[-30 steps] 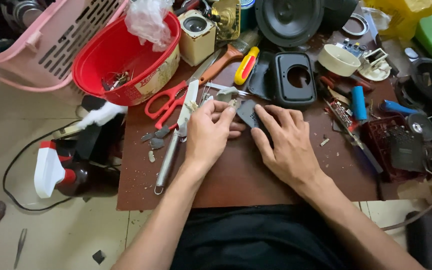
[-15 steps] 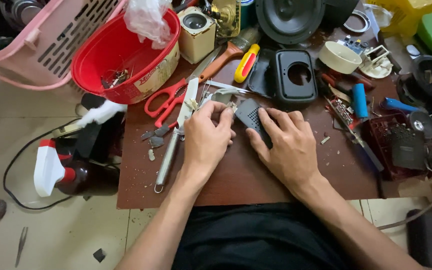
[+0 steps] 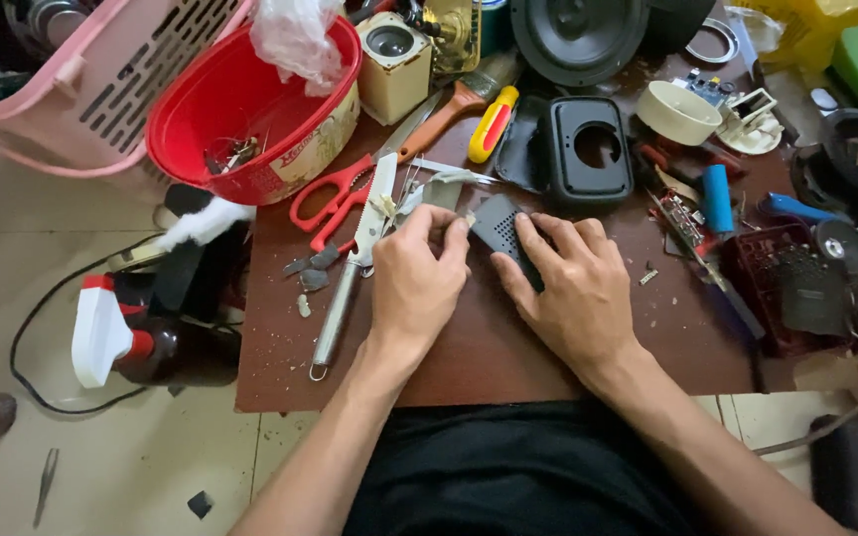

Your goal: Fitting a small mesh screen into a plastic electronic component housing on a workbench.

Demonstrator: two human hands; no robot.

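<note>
The left hand [image 3: 417, 281] and the right hand [image 3: 570, 283] lay close together on the brown counter [image 3: 508, 352]. Between them was a small dark perforated cover [image 3: 499, 230], in the middle of the counter. The right hand's grip was half closed, its fingers pressing on the cover from the right. The left hand's grip was curled, thumb and fingertips pinching at the cover's left edge. Just beside the left hand lay a serrated saw knife [image 3: 355, 263] and red scissors [image 3: 332, 196]. Behind the cover sat a black speaker frame [image 3: 588, 149].
</note>
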